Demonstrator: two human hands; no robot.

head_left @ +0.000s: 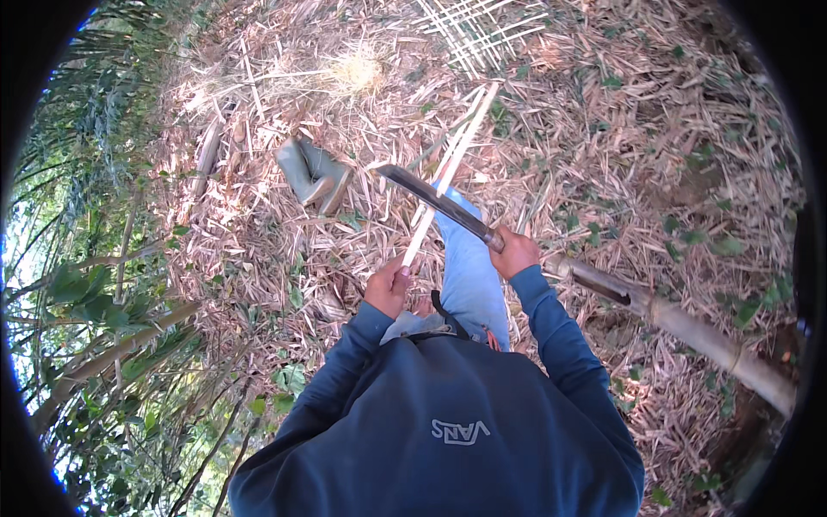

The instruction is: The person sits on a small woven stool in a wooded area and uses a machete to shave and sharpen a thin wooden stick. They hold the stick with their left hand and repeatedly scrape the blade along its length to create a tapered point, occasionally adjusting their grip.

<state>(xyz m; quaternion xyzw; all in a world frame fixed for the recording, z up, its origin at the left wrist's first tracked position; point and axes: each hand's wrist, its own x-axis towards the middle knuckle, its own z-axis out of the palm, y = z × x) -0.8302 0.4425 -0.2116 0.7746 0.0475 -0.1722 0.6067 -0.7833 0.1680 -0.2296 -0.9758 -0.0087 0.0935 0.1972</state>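
My left hand (388, 286) is closed around the near end of a long pale bamboo strip (469, 138), which slants away to the upper right. In my right hand (514, 251) is the handle of a machete (444, 203). Its dark blade points to the upper left and crosses over the strip; whether the edge touches it, I cannot tell. Other thin strips lie close alongside the held one, partly covered by the blade. Below the blade is my leg in light blue trousers (472, 267).
Green rubber boots (306, 172) lie to the left on ground strewn with dry leaves. Farther off are a loose lattice of pale strips (482, 39) and a heap of shavings (355, 73). A thick bamboo pole (689, 323) lies at right; dense foliage (95, 293) lines the left.
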